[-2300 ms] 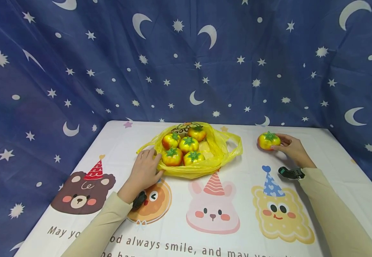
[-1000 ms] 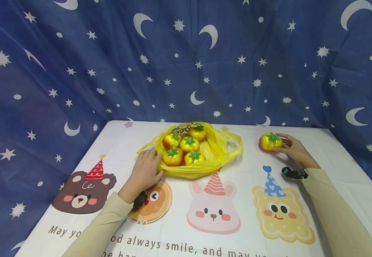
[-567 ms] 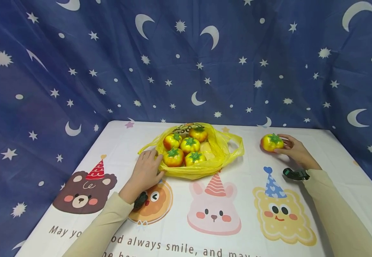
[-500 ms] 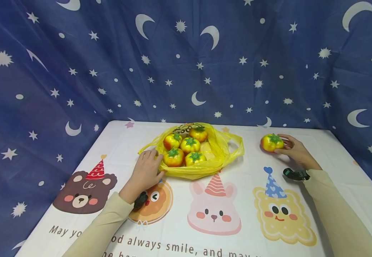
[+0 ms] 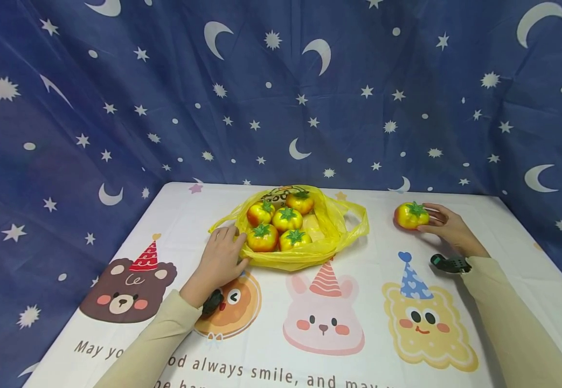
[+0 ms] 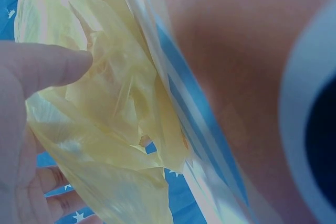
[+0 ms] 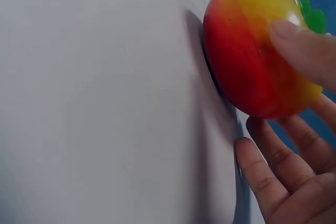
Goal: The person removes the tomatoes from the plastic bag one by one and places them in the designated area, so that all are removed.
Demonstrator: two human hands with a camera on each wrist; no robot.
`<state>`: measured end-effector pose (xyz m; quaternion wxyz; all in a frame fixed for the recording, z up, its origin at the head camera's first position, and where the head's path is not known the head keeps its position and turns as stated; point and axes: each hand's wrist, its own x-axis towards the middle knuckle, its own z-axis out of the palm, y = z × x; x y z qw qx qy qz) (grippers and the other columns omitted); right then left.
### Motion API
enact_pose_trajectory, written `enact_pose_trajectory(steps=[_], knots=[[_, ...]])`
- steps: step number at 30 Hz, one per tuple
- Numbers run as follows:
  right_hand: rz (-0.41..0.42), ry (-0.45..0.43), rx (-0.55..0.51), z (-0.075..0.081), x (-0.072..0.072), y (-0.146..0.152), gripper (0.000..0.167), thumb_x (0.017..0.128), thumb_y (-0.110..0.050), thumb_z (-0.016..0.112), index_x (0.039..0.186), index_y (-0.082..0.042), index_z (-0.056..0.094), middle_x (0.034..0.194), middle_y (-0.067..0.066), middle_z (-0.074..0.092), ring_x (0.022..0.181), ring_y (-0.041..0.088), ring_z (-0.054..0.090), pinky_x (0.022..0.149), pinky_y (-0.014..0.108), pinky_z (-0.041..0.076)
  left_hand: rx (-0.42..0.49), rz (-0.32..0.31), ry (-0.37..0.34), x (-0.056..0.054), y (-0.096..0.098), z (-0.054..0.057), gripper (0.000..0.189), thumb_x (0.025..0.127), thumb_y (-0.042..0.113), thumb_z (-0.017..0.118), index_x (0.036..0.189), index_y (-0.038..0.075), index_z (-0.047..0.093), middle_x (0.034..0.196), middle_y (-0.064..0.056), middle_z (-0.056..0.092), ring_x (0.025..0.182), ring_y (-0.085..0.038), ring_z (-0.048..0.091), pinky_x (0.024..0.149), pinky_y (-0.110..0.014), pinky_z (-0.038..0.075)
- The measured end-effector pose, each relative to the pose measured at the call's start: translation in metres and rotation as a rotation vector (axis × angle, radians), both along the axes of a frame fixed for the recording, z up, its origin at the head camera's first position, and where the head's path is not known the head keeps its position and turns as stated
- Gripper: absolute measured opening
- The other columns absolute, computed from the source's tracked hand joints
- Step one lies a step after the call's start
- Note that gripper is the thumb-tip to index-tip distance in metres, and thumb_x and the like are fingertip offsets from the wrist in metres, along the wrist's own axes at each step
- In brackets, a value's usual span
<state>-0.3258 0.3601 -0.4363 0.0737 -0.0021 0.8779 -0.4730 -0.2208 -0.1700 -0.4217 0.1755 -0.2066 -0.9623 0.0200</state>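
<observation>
A white cloth (image 5: 188,210) covers the desk (image 5: 377,248), printed with a bear (image 5: 123,296), a rabbit (image 5: 323,339) and a biscuit (image 5: 428,342) in party hats, lettering (image 5: 216,368) running nearer me. Toward the far edge lies a yellow plastic bag (image 5: 285,261), mouth open. Whether the fruit (image 5: 409,218) to its right touches the cloth, I can't tell.

Some fingertips of the left hand (image 5: 217,258), at the yellow bag's (image 5: 285,262) eight o'clock, are hidden. The left sleeve (image 5: 150,345) covers lettering (image 5: 216,366) at seven. The right hand (image 7: 302,187), thumb (image 7: 312,51) masking part of the red-yellow fruit (image 7: 241,61), is cut off in its wrist view at three.
</observation>
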Motion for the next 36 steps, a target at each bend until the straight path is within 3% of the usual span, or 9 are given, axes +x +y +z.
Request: enact_pose_trajectory(steps=[16, 22, 26, 27, 30, 33, 36], knots=[[0.027, -0.011, 0.021, 0.010, 0.008, 0.016, 0.091, 0.084, -0.030, 0.067, 0.151, -0.009, 0.009, 0.154, 0.024, 0.017, 0.135, 0.043, 0.032, 0.102, 0.043, 0.034, 0.010, -0.003, -0.002, -0.002, 0.000, -0.002, 0.044, 0.078, 0.034, 0.067, 0.110, 0.007, 0.055, 0.109, -0.016, 0.053, 0.118, -0.036, 0.048, 0.102, -0.050, 0.035], [0.036, 0.008, 0.053, 0.017, 0.008, 0.022, 0.088, 0.086, -0.034, 0.065, 0.151, -0.012, 0.010, 0.153, 0.023, 0.021, 0.135, 0.043, 0.032, 0.091, 0.020, 0.047, 0.008, -0.004, 0.002, -0.001, 0.000, -0.001, 0.044, 0.078, 0.035, 0.068, 0.110, 0.007, 0.055, 0.108, -0.016, 0.053, 0.118, -0.036, 0.049, 0.101, -0.049, 0.036], [0.042, 0.027, 0.030, 0.023, 0.008, 0.026, 0.086, 0.086, -0.034, 0.064, 0.151, -0.013, 0.012, 0.152, 0.023, 0.023, 0.135, 0.040, 0.034, 0.081, 0.009, 0.048, 0.007, -0.004, 0.004, -0.001, 0.000, -0.001, 0.043, 0.078, 0.034, 0.068, 0.109, 0.007, 0.055, 0.108, -0.016, 0.053, 0.117, -0.036, 0.049, 0.101, -0.049, 0.036], [0.042, 0.029, 0.025, 0.025, 0.009, 0.027, 0.086, 0.086, -0.035, 0.064, 0.151, -0.014, 0.012, 0.152, 0.023, 0.024, 0.134, 0.035, 0.037, 0.080, 0.008, 0.048, 0.008, -0.004, 0.004, -0.001, 0.000, -0.001, 0.043, 0.078, 0.034, 0.068, 0.109, 0.007, 0.055, 0.108, -0.016, 0.053, 0.116, -0.036, 0.049, 0.101, -0.049, 0.036], [0.053, 0.042, -0.006, 0.032, 0.012, 0.029, 0.086, 0.085, -0.033, 0.065, 0.151, -0.012, 0.014, 0.153, 0.021, 0.025, 0.122, 0.007, 0.051, 0.083, 0.010, 0.048, 0.008, -0.005, 0.005, -0.001, 0.000, -0.001, 0.043, 0.078, 0.034, 0.068, 0.109, 0.007, 0.055, 0.108, -0.016, 0.053, 0.117, -0.036, 0.049, 0.101, -0.049, 0.036], [0.065, 0.065, -0.067, 0.038, 0.015, 0.032, 0.082, 0.086, -0.024, 0.065, 0.150, -0.009, 0.016, 0.148, 0.001, 0.039, 0.102, -0.017, 0.052, 0.083, 0.013, 0.049, 0.006, -0.006, 0.008, -0.001, 0.000, -0.002, 0.042, 0.078, 0.034, 0.068, 0.108, 0.007, 0.055, 0.107, -0.016, 0.053, 0.117, -0.036, 0.049, 0.101, -0.049, 0.036], [0.088, 0.111, -0.127, 0.043, 0.016, 0.034, 0.077, 0.087, -0.016, 0.064, 0.149, -0.008, 0.019, 0.130, -0.019, 0.048, 0.098, -0.020, 0.052, 0.081, 0.013, 0.050, 0.003, -0.006, 0.010, -0.001, 0.000, -0.001, 0.042, 0.078, 0.034, 0.067, 0.108, 0.007, 0.055, 0.107, -0.016, 0.054, 0.117, -0.036, 0.049, 0.101, -0.049, 0.036]])
